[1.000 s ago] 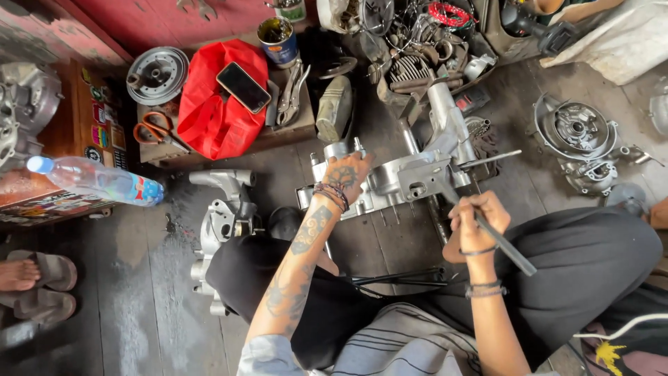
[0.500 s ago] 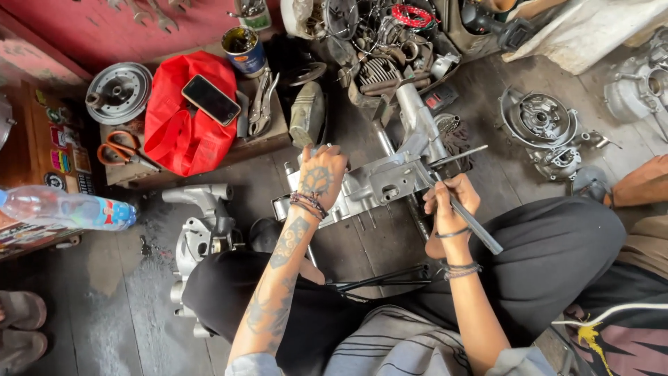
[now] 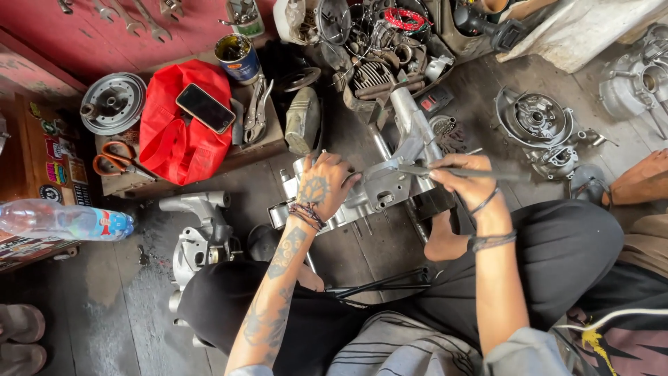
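While the left hand [image 3: 321, 189] lies flat with spread fingers on the silver engine casing [image 3: 376, 184] at the middle of the frame, the right hand [image 3: 465, 179] is closed around a thin metal rod [image 3: 480, 173], perhaps a punch or a file, whose tip points left onto the casing. To the upper left, a black phone [image 3: 205, 108] rests on a red bag [image 3: 182, 124], with orange-handled scissors [image 3: 115, 159] just beside. A plastic water bottle [image 3: 66, 221] lies at the left edge.
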